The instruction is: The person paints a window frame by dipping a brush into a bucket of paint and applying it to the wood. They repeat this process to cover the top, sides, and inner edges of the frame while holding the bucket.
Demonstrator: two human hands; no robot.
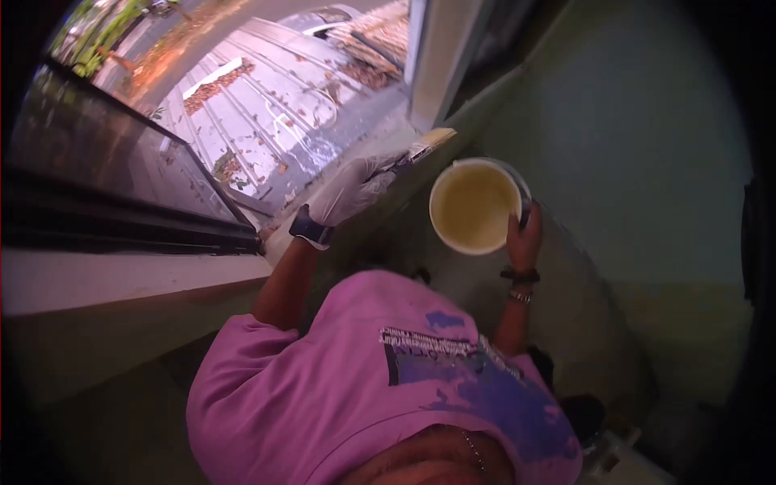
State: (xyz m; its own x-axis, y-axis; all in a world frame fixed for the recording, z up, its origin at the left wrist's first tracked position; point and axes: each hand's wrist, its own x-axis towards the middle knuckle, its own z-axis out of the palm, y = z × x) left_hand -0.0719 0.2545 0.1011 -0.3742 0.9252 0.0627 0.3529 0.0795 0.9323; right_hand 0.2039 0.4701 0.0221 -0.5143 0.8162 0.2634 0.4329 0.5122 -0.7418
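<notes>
A pale glove covers my left hand (pixel 356 190), which is closed on a paintbrush (pixel 424 147) with light bristles pointing up and right, close to the window's edge. On that wrist is a dark watch. To the right, my bare right hand (pixel 525 236) grips the handle side of a white bucket (pixel 434 212), tilted so its open top faces me. Pale yellow paint (pixel 477 206) shows inside the bucket. The brush is outside the bucket, above and left of its rim.
An open window with a dark frame (pixel 121 214) lies at the left, above a light sill (pixel 162 283). Outside is a ribbed metal roof (pixel 259 113) with dry leaves. A green wall (pixel 647 162) stands at the right.
</notes>
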